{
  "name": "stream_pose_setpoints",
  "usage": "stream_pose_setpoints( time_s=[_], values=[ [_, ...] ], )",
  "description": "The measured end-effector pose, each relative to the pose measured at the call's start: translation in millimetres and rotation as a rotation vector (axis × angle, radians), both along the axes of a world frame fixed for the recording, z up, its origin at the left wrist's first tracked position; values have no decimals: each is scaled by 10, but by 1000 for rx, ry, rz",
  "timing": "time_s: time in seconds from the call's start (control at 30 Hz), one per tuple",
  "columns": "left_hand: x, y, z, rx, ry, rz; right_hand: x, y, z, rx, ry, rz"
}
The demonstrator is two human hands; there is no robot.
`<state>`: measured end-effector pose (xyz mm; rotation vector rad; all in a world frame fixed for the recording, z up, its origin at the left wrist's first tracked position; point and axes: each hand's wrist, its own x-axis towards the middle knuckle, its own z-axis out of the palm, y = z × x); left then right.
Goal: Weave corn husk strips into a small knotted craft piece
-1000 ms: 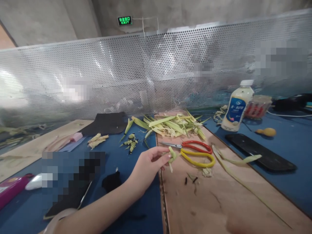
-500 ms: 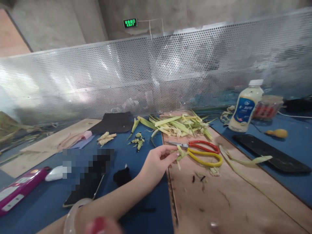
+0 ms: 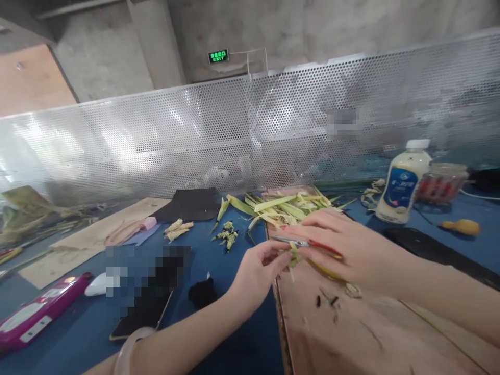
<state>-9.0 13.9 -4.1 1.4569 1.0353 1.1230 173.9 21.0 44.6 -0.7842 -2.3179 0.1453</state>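
My left hand [image 3: 260, 271] is closed in a pinch on a small piece of folded pale green leaf strip [image 3: 294, 256], held above the edge of a wooden board [image 3: 351, 333]. My right hand [image 3: 332, 239] reaches in from the right with its fingers stretched out. It lies over a pair of scissors [image 3: 297, 241] with red and yellow handles, covering most of them; whether it touches them I cannot tell. Just behind the fingers is a heap of cut green leaf strips [image 3: 289, 205].
Left on the blue table stand a phone [image 3: 144, 307], a purple device [image 3: 42, 310], a black lump [image 3: 202, 292] and small woven pieces [image 3: 227, 237]. To the right are a bottle [image 3: 404, 182], a jar [image 3: 441, 182], a yellow-handled tool [image 3: 461, 227] and a black slab [image 3: 429, 247]. A perforated metal screen [image 3: 219, 130] runs behind.
My right hand has come in from below, now over the scissors. My left hand keeps its pinch on the leaf piece. The view has tilted slightly upward.
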Motion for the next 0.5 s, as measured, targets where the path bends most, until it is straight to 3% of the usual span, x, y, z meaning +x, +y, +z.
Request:
stream_pose_setpoints(
  time_s=[0.1,0.23,0.5],
  values=[
    [-5,8,2,1,4,-25,58,172,-97,-142,-171,89],
    [-24,29,-35,13,2,-93,80,215,-219,-274,-156,114],
    [-29,28,-42,-38,-31,-122,77,75,-258,-250,-110,118]
  ],
)
